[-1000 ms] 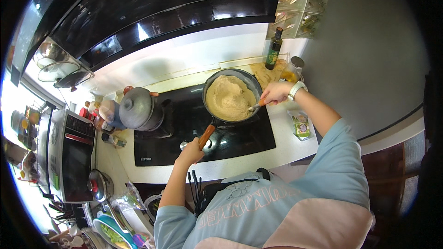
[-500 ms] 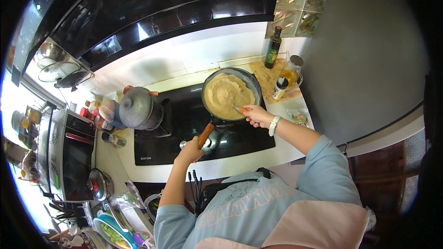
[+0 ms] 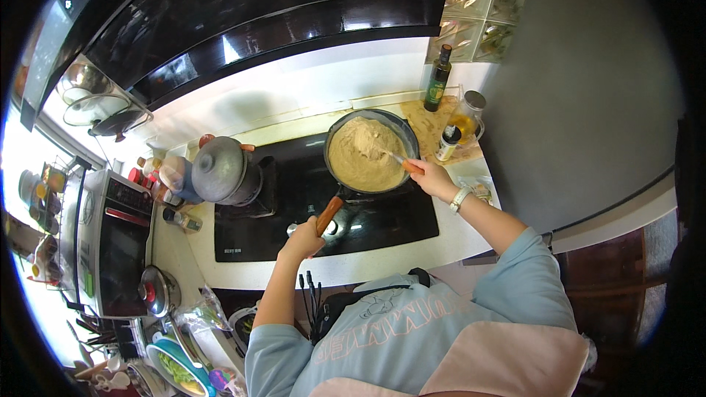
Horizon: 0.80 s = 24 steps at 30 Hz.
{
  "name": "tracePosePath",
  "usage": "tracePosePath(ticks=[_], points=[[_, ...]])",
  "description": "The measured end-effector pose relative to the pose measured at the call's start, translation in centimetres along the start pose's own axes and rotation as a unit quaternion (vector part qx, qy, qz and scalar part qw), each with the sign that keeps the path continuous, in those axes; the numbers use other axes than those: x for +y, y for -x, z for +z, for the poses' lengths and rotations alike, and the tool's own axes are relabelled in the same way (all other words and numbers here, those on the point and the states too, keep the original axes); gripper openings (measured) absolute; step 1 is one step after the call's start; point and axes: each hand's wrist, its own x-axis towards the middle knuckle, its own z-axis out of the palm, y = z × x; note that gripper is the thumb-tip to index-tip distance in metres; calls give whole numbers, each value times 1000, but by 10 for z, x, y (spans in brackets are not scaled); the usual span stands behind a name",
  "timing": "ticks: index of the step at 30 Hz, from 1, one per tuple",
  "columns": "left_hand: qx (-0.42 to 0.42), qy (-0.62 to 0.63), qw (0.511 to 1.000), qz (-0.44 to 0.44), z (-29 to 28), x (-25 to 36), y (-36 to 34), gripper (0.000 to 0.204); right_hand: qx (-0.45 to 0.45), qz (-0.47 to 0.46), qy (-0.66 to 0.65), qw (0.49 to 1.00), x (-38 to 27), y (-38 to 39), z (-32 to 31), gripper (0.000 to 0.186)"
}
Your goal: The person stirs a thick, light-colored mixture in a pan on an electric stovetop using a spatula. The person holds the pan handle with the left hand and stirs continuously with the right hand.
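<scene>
A dark frying pan (image 3: pixel 409 137) sits on the right part of the black stove, filled with a pale tan, flour-like powder (image 3: pixel 364 162). My left hand (image 3: pixel 302 238) is closed around the pan's wooden handle (image 3: pixel 330 215). In my right hand (image 3: pixel 435 180) is a wooden-handled utensil (image 3: pixel 412 167) with a metal shaft. The shaft slants down into the powder, which hides its working end. Beside that end, the powder rises in a loose heap toward the back of the pan.
A lidded grey pot (image 3: pixel 226 169) stands on the left burner. On the right counter are a dark bottle (image 3: pixel 437 81), a glass jug of yellow liquid (image 3: pixel 466 114) and a small seasoning jar (image 3: pixel 447 142). A range hood (image 3: pixel 265 22) hangs above; a microwave oven (image 3: pixel 121 250) stands at left.
My right hand and the utensil have moved right and slightly up. The powder has shifted, with a heap now near the utensil. My left hand keeps its hold on the pan handle.
</scene>
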Motion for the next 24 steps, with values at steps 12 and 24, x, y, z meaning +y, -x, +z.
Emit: tracePosePath(ticks=[12, 24], points=[[-10, -1, 1000, -14, -1, 1, -1, 31, -21, -320, 495, 808, -64, -2, -76, 30], [-5, -2, 1000, -10, 1, -2, -3, 31, -85, -173, 564, 803, -99, -60, -72, 10]])
